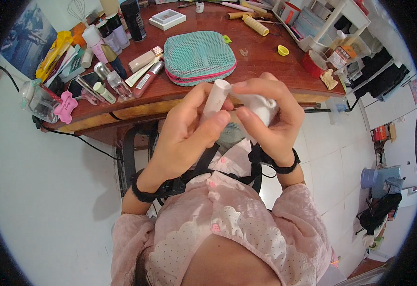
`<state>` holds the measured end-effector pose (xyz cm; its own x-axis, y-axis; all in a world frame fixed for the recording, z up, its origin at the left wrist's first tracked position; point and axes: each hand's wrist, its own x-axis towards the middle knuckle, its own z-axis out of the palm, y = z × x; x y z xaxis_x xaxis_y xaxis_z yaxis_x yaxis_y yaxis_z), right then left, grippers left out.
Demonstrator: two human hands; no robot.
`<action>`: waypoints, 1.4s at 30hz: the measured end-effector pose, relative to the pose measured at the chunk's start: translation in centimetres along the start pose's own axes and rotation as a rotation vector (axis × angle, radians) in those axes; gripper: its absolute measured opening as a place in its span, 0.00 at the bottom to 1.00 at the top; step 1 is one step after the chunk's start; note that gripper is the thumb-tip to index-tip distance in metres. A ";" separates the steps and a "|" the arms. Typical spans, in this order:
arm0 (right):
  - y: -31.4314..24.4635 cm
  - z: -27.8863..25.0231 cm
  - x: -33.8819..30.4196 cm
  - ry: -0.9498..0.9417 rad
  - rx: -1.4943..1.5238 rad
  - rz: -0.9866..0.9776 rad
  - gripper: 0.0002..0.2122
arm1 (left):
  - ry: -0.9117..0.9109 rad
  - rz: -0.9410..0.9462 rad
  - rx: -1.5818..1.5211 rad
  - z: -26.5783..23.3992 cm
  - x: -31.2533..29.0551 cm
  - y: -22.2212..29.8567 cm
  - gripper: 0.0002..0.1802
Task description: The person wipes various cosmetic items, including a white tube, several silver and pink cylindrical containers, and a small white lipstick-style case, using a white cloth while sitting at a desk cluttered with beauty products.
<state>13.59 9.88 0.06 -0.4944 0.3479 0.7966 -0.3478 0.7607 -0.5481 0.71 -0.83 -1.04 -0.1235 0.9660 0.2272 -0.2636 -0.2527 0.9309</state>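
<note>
My left hand (184, 131) is closed round a small white cylindrical tube (216, 97), its flat end tilted up and away from me. What the tube contains cannot be seen. Close beside it, my right hand (284, 121) pinches a crumpled white tissue (265, 110), part of which hangs below the fingers. The right index fingertip is at the tube's upper end; whether it touches is hard to tell. Both hands are held in front of the desk's near edge, above my lap. Just beyond them lies a turquoise mesh pouch (199, 55) with a pink zip.
On the wooden desk (261, 66), several cosmetic bottles and tubes crowd the left side, near a glass jar (36, 100) and a pink tag (66, 107). A red tape roll (314, 64) and a white shelf rack (330, 24) stand right. A yellow cap (283, 50) lies between.
</note>
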 end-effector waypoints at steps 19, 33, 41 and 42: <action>0.1 -0.4 -0.4 -0.063 -0.031 -0.018 0.14 | 0.026 0.021 -0.005 0.3 0.0 0.1 0.15; 0.2 0.5 -0.5 -0.119 0.389 0.444 0.17 | -0.116 0.048 -0.062 0.3 0.4 -1.2 0.19; 1.1 1.0 -1.1 -0.045 0.358 0.290 0.17 | -0.095 0.060 -0.005 0.5 0.4 -1.0 0.23; 1.1 1.0 -1.1 -0.045 0.358 0.290 0.17 | -0.133 0.053 0.005 0.2 0.5 -1.3 0.23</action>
<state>13.00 9.79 -1.64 -0.6435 0.4883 0.5895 -0.4390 0.3955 -0.8068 1.19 -0.04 -2.04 -0.0091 0.9500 0.3120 -0.2555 -0.3039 0.9178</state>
